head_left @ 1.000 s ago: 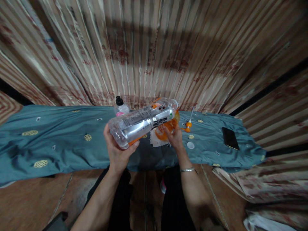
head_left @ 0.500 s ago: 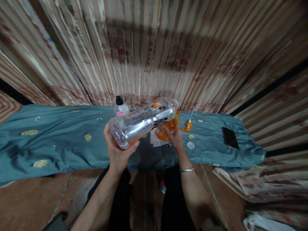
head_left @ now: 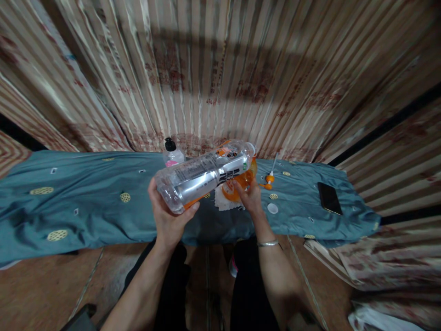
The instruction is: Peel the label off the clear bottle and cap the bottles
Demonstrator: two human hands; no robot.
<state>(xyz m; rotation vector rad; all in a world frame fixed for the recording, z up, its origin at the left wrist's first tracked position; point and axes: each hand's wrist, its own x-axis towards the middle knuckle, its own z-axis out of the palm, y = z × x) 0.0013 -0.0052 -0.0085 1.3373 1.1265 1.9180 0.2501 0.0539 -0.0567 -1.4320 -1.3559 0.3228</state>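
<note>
A large clear bottle [head_left: 203, 177] with a silver label is tilted, its neck up to the right over an orange bottle [head_left: 231, 191]. My left hand [head_left: 170, 220] is wrapped round the base of the clear bottle. My right hand [head_left: 250, 195] grips the orange bottle, whose top is partly hidden behind the clear bottle's neck. Beneath the orange bottle lies a white cloth or tissue [head_left: 223, 202]. An orange pump head [head_left: 269, 179] with a thin tube and a round white cap [head_left: 272, 208] lie right of my right hand.
A teal patterned cloth [head_left: 93, 197] covers the long narrow surface. Behind the clear bottle stands a small bottle with a black top [head_left: 170, 144]. A black phone [head_left: 329, 198] lies at the right. A striped curtain [head_left: 206, 69] hangs along the back.
</note>
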